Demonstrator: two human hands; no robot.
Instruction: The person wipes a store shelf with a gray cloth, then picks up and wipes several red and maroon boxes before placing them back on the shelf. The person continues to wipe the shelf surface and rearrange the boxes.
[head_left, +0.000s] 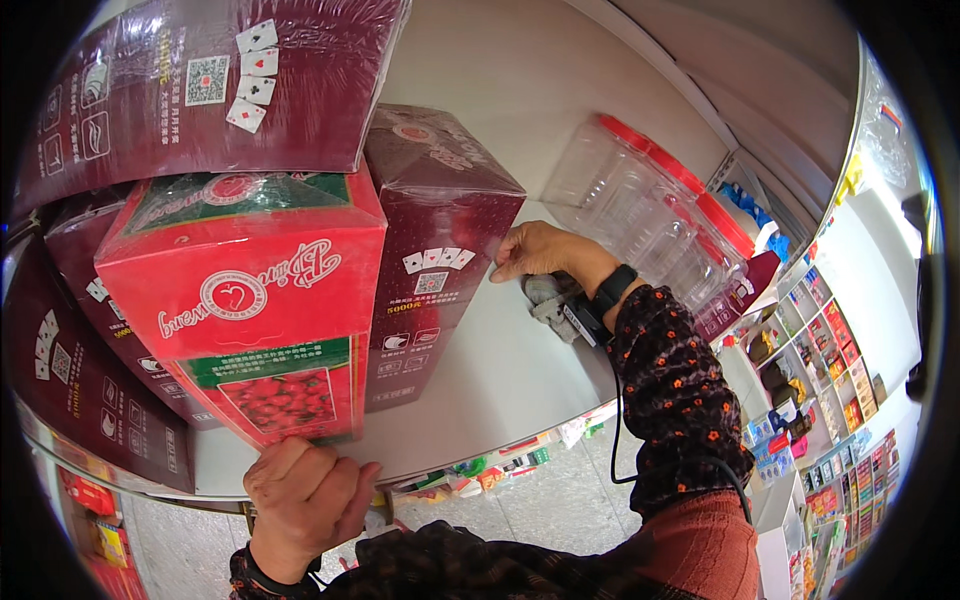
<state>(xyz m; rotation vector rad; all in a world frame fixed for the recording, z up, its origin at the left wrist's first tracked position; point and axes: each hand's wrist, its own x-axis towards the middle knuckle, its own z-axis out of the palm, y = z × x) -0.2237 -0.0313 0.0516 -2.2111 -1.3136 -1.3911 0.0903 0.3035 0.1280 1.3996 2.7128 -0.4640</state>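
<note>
My left hand (304, 495), curled with its knuckles up, is at the shelf's front edge, just below a red and green cardboard box (247, 277). Whether its fingers grip the edge or the box is hidden. My right hand (536, 251) reaches over the shelf, its fingertips close to the right side of a maroon box (442, 255) printed with playing cards; contact cannot be told. A grey knitted item (551, 304) lies under my right wrist. Another maroon box (210, 90) in clear film rests on top of the red one, and a further maroon box (105, 375) leans at the left.
Clear plastic jars with red lids (652, 154) stand at the back right of the white shelf (480, 390). A maroon package (739, 296) is beside them. Stocked shelving (832, 360) stands farther right, above a tiled floor (555, 487). A black cable (616, 442) hangs by my right sleeve.
</note>
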